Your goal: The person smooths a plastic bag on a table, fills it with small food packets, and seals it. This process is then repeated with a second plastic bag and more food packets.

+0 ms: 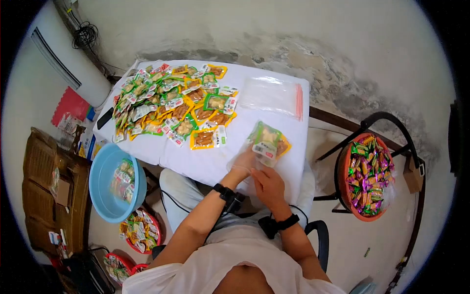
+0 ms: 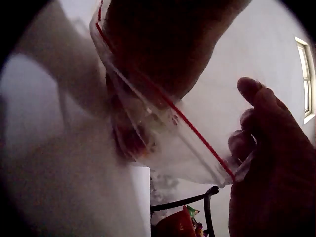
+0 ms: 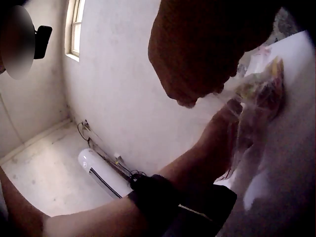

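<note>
My left hand [image 1: 243,160] is inside a clear plastic bag [image 2: 192,158] with a red zip line. It holds food packets [image 1: 267,140], a green-edged one over a yellow-edged one, above the white table's front right part; its fingertips are hidden behind them. Beside it, my right hand [image 1: 269,186] pinches the edge of the bag's mouth, as the left wrist view shows, where that hand [image 2: 276,143] stands at the right. In the right wrist view my right hand [image 3: 207,54] is close to the camera, with the bag [image 3: 242,143] around my left hand below it.
A heap of packets [image 1: 171,100] covers the table's left half. Flat clear bags [image 1: 271,96] lie at the back right, a phone [image 1: 105,119] at the left edge. A blue basin [image 1: 100,183] stands lower left, a red basket of wrapped snacks [image 1: 369,176] at right.
</note>
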Available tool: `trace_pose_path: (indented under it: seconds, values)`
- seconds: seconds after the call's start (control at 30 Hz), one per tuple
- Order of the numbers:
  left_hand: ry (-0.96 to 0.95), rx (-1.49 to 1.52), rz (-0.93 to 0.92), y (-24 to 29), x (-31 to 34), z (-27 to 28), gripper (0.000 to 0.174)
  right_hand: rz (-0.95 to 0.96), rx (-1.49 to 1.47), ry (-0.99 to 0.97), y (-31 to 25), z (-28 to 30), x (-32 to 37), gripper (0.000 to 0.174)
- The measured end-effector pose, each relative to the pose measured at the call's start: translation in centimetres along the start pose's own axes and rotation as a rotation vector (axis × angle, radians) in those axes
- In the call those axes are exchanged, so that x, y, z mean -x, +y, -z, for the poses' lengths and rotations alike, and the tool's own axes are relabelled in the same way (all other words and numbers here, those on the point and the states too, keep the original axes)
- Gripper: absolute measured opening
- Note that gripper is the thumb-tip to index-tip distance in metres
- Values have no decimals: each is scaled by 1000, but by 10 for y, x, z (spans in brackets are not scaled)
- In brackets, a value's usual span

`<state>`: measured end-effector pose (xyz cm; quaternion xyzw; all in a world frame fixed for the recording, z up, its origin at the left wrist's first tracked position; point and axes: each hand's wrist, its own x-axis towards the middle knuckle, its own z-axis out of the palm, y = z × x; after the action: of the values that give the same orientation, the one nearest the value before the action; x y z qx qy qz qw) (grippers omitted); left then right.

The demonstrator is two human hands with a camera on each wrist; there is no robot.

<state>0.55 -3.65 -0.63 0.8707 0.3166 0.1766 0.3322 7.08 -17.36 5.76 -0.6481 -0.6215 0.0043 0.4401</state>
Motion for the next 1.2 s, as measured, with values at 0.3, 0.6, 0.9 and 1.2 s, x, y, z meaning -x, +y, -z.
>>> trace_pose_path:
  seconds: [0.3,0.6,0.9,1.2]
  values:
    - [-199,-24,298,3,-10,5,62,9,-20,48,1,-2,-1,20]
    - [-115,49,169,14,-5,14,51,-29,9,19,1,-1,-1,20]
    - [-93,10,156,54,-2,43,59,-31,13,21,2,-2,-2,18]
    - [-116,214,218,39,0,46,68,-22,0,0,-4,-4,-4,16]
